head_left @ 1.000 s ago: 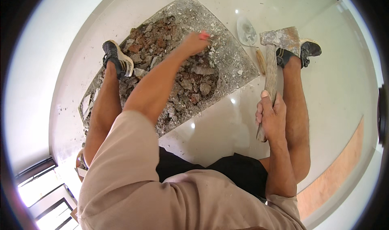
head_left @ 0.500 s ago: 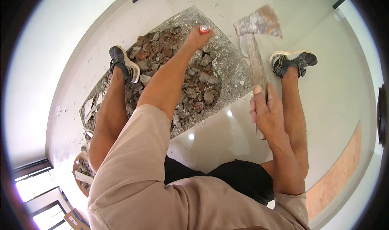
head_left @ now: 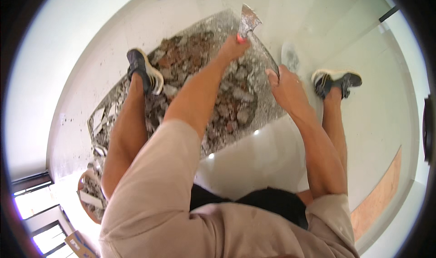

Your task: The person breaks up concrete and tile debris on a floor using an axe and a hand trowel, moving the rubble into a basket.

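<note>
Since the earlier frames the axe-like tool (head_left: 249, 22) has swung from beside the right leg, head low on the white floor (head_left: 254, 162), to a raised position over the far edge of the rubble; both hands have shifted with it. The rubble pit (head_left: 200, 76), a broken opening in the floor filled with brick and mortar fragments, is the largest item and appears unchanged; left shoe (head_left: 144, 71) stands on its near-left edge, right shoe (head_left: 337, 81) on intact tile beside it. Left hand (head_left: 234, 47), previously reaching open into the debris, is now closed around the shaft just under the mortar-crusted head; right hand (head_left: 286, 87) is wrapped around the lower shaft, fingers curled tight. Tool head sits above the pit's far corner, clear of the debris; whether it touches anything cannot be told. Judgement: a two-handed grip with the head lifted suggests a strike on the rubble or slab edge is in preparation; loose fragments near the left foot pose a footing risk.
</note>
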Tool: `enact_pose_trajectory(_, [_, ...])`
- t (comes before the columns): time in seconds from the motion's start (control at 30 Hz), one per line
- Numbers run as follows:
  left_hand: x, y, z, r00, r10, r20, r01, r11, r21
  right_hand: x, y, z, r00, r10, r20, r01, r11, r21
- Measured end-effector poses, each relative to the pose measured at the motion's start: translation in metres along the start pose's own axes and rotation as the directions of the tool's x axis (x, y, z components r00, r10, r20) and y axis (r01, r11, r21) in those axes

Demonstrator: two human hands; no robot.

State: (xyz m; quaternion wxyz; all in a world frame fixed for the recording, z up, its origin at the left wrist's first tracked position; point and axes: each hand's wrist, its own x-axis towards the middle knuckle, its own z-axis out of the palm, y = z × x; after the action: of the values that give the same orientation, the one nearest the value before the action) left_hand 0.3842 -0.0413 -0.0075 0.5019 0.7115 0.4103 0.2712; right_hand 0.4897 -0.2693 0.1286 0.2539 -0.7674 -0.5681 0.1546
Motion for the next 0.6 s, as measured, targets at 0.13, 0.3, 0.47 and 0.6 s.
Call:
enact_pose_trajectory(0.13, [0.004, -0.003, 0.0, 0.995, -0.101, -0.016, 0.102, 0.99, 0.097, 0.004, -0.029, -0.072, 0.972, -0.023, -0.235, 0.098, 0.944, 0.315])
enact_pose_trajectory(0.3, [-0.002, 0.007, -0.007, 0.987, -0.138, 0.08, 0.13, 0.987, 0.098, -0.005, -0.04, -0.064, 0.826, -0.117, -0.551, 0.398, 0.814, 0.424])
enact_pose_trajectory(0.47, [-0.017, 0.0, -0.001, 0.996, -0.079, 0.03, 0.075, 0.99, 0.118, -0.002, 0.01, 0.02, 0.996, 0.087, -0.031, -0.087, 0.996, 0.001])
enact_pose_trajectory(0.6, [-0.012, -0.011, -0.003, 0.992, -0.103, 0.068, 0.094, 0.989, 0.116, -0.011, 0.023, 0.003, 0.993, 0.043, -0.114, -0.034, 0.996, 0.078])
